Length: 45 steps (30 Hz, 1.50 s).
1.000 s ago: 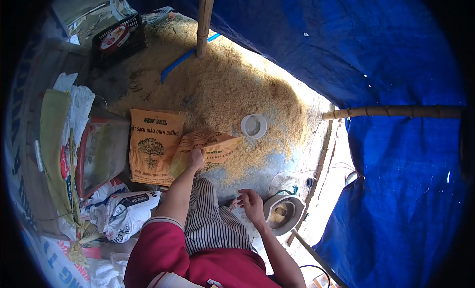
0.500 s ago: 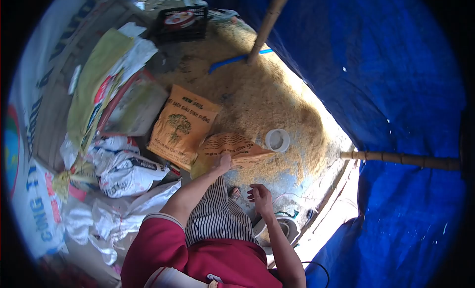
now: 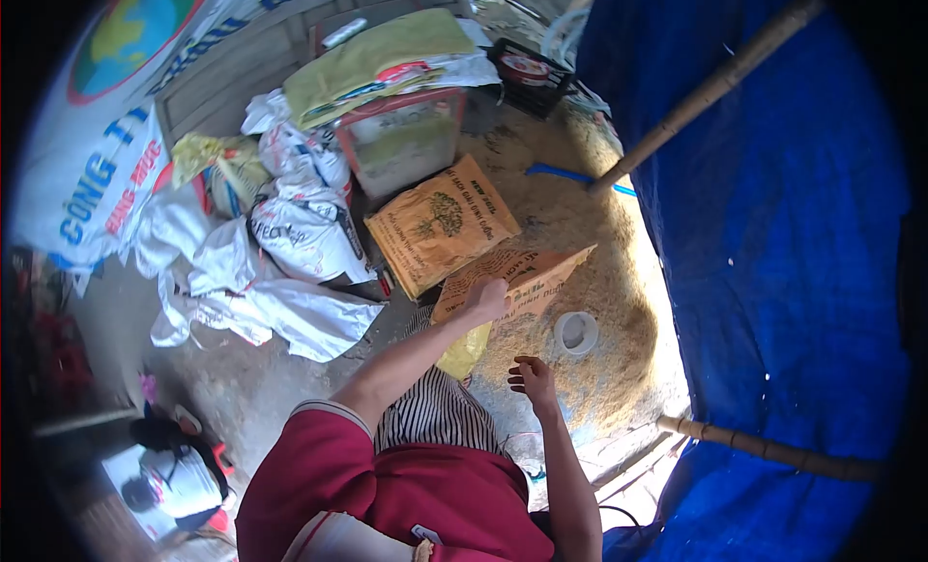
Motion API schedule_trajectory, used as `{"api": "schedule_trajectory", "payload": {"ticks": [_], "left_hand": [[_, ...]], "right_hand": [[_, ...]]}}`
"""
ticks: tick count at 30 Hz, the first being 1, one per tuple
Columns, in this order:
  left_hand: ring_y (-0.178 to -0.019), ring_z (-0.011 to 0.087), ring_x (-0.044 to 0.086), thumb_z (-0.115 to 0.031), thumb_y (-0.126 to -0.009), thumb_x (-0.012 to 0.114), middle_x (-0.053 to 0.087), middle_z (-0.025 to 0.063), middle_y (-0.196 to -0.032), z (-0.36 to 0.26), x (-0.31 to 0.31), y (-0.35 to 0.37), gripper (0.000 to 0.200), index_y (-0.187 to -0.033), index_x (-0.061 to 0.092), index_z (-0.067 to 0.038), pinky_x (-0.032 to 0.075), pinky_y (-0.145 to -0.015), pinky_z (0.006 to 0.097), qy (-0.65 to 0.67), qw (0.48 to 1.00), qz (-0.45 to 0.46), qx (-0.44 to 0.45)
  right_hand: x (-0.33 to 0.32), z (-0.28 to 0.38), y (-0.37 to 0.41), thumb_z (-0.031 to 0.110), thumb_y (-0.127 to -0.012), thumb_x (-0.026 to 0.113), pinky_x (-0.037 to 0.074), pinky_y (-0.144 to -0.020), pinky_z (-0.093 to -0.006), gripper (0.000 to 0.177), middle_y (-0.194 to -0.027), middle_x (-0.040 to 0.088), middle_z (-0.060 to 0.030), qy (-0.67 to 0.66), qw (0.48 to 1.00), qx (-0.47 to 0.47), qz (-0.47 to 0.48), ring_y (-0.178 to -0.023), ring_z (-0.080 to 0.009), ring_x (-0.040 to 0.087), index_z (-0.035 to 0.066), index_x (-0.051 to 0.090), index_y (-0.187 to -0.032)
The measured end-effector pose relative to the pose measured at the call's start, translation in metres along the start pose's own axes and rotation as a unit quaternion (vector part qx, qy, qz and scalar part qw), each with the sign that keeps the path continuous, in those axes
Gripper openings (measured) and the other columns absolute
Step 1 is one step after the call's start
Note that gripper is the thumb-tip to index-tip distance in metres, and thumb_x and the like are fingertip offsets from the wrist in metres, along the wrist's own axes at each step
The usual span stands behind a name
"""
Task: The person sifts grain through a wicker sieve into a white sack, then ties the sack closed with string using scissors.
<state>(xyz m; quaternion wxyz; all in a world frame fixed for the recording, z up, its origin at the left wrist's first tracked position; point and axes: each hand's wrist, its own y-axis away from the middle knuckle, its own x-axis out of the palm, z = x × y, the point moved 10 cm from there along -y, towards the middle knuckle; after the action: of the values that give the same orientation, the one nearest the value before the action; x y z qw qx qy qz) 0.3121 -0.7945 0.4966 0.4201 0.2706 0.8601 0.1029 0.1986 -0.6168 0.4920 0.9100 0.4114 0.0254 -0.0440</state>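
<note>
My left hand (image 3: 489, 299) is closed on the edge of a brown printed paper bag (image 3: 532, 280), which is folded and tilted in front of me. Below that hand hangs a yellow sack (image 3: 463, 352). My right hand (image 3: 533, 380) is held up with its fingers apart and slightly curled, touching nothing. Beyond the held bag, a stack of brown printed bags (image 3: 445, 221) lies flat on the floor. A white round tub (image 3: 577, 333) stands on the ground right of the held bag, above my right hand.
Sawdust-like material (image 3: 619, 301) covers the floor ahead. White sacks (image 3: 300, 229) lie at left, beside a red-edged box (image 3: 403, 142) under folded sacks. Bamboo poles (image 3: 715, 93) lean by a blue tarp (image 3: 793, 233). A black crate (image 3: 527, 74) stands behind. Another person (image 3: 179, 465) is at lower left.
The view has turned left, bringing the other person into sight. My left hand has moved the held bag away from my legs, exposing more of the yellow sack.
</note>
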Motion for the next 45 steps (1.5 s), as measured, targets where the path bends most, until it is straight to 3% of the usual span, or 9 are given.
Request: {"api": "schedule_trajectory", "payload": {"ticks": [17,22,26,30,32,36,38,41,45], "left_hand": [[-0.079,0.0366,0.060,-0.017,-0.070,0.063,0.059,0.0258,-0.080,0.084,-0.089,0.117,0.029,-0.085,0.060,0.007,0.047,-0.071,0.0412,0.115,0.981,-0.126,-0.090],[-0.075,0.0325,0.062,-0.019,-0.071,0.066,0.061,0.0223,-0.078,0.093,-0.109,0.116,0.030,-0.087,0.061,0.006,0.050,-0.068,0.0394,0.141,0.978,-0.126,-0.090],[-0.070,0.0286,0.063,-0.019,-0.071,0.066,0.063,0.0192,-0.076,0.096,-0.112,0.121,0.029,-0.085,0.061,0.006,0.050,-0.063,0.0376,0.218,0.956,-0.139,-0.141],[-0.066,0.0203,0.063,-0.015,-0.074,0.064,0.063,0.0125,-0.072,0.132,-0.095,0.134,0.024,-0.089,0.062,0.004,0.050,-0.058,0.0312,0.396,0.875,-0.154,-0.232],[-0.065,0.0178,0.062,-0.014,-0.075,0.063,0.063,0.0103,-0.071,0.164,-0.078,0.134,0.023,-0.090,0.062,0.004,0.050,-0.057,0.0294,0.419,0.866,-0.153,-0.224],[-0.074,0.0203,0.062,-0.012,-0.077,0.062,0.063,0.0128,-0.089,0.170,-0.078,0.136,0.031,-0.102,0.057,0.006,0.052,-0.061,0.0307,0.582,0.776,-0.164,-0.179],[-0.077,0.0210,0.062,-0.011,-0.079,0.061,0.062,0.0126,-0.092,0.160,-0.092,0.143,0.029,-0.103,0.056,0.005,0.053,-0.063,0.0316,0.627,0.739,-0.165,-0.183],[-0.085,0.0223,0.060,-0.011,-0.081,0.059,0.059,0.0108,-0.100,0.161,-0.102,0.145,0.031,-0.109,0.053,0.002,0.052,-0.072,0.0339,0.678,0.683,-0.135,-0.236],[-0.092,0.0215,0.057,-0.011,-0.083,0.056,0.056,0.0105,-0.106,0.155,-0.112,0.144,0.032,-0.112,0.049,0.000,0.050,-0.077,0.0355,0.725,0.628,-0.152,-0.238]], "right_hand": [[0.100,0.014,0.008,0.020,-0.088,0.048,0.052,-0.063,-0.0302,0.034,-0.096,0.058,-0.0134,0.095,0.990,0.006,0.106,-0.076,-0.0188,0.061,0.003,0.046,-0.118],[0.110,0.057,-0.012,0.023,-0.080,0.061,0.052,-0.060,-0.0304,0.059,-0.106,0.054,-0.0165,0.292,0.933,-0.208,0.025,-0.082,-0.0202,0.060,0.007,0.032,-0.129],[0.146,0.088,0.009,0.017,-0.078,0.062,0.049,-0.072,-0.0333,0.059,-0.108,0.056,-0.0174,0.362,0.905,-0.172,0.143,-0.087,-0.0230,0.060,0.009,0.033,-0.129],[0.146,0.084,0.024,0.011,-0.076,0.061,0.047,-0.078,-0.0342,0.063,-0.110,0.056,-0.0182,0.447,0.865,-0.162,0.162,-0.094,-0.0271,0.058,0.012,0.031,-0.131],[0.153,0.078,0.042,0.018,-0.072,0.068,0.045,-0.085,-0.0366,0.079,-0.123,0.045,-0.0223,0.437,0.877,-0.086,0.183,-0.107,-0.0313,0.051,0.014,0.023,-0.136],[0.210,0.070,0.063,0.039,-0.055,0.080,0.035,-0.100,-0.0421,0.114,-0.139,0.016,-0.0244,0.501,0.814,-0.195,0.218,-0.126,-0.0362,0.028,0.009,0.009,-0.139],[0.219,0.075,0.066,0.033,-0.058,0.078,0.032,-0.100,-0.0427,0.105,-0.135,0.025,-0.0237,0.544,0.798,-0.208,0.158,-0.123,-0.0370,0.032,0.003,0.015,-0.136],[0.223,0.097,0.065,0.020,-0.061,0.071,0.034,-0.096,-0.0452,0.080,-0.127,0.038,-0.0215,0.433,0.814,-0.377,0.088,-0.114,-0.0413,0.039,0.004,0.032,-0.129],[0.220,0.109,0.063,0.021,-0.062,0.071,0.031,-0.099,-0.0439,0.072,-0.125,0.041,-0.0204,0.423,0.811,-0.390,0.101,-0.117,-0.0380,0.038,0.003,0.039,-0.124]]}}
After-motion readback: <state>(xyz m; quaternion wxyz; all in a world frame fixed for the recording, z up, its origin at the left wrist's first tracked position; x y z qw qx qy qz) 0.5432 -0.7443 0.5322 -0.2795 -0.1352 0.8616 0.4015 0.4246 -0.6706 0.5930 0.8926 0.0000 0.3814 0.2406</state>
